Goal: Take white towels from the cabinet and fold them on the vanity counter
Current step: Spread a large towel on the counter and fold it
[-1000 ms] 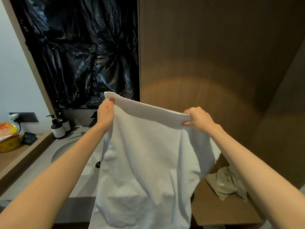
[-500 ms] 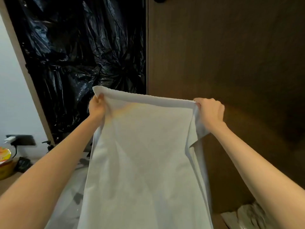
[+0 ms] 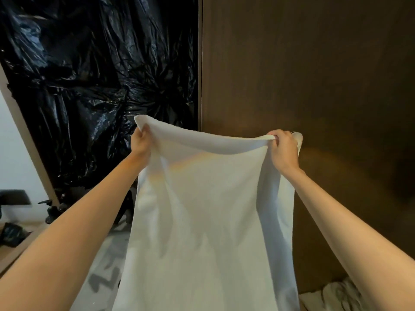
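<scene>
White towel (image 3: 202, 221) held up in the air in front of me.

My left hand (image 3: 140, 143) and right hand (image 3: 283, 151) each pinch a top corner, so it hangs straight down between my arms, with black plastic sheeting (image 3: 101, 86) and a brown wood panel (image 3: 303, 75) behind it.

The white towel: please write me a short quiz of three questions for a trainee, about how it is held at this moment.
1. True or false: the white towel lies folded flat on the counter.
2. Choose one: the left hand and the right hand grip the towel at A) its top corners, B) its bottom hem, C) its middle.
3. Fill in: the crinkled plastic sheet behind the left hand is ____ in colour.

Key: 1 false, it hangs spread open in the air from both hands; 2 A; 3 black.
</scene>
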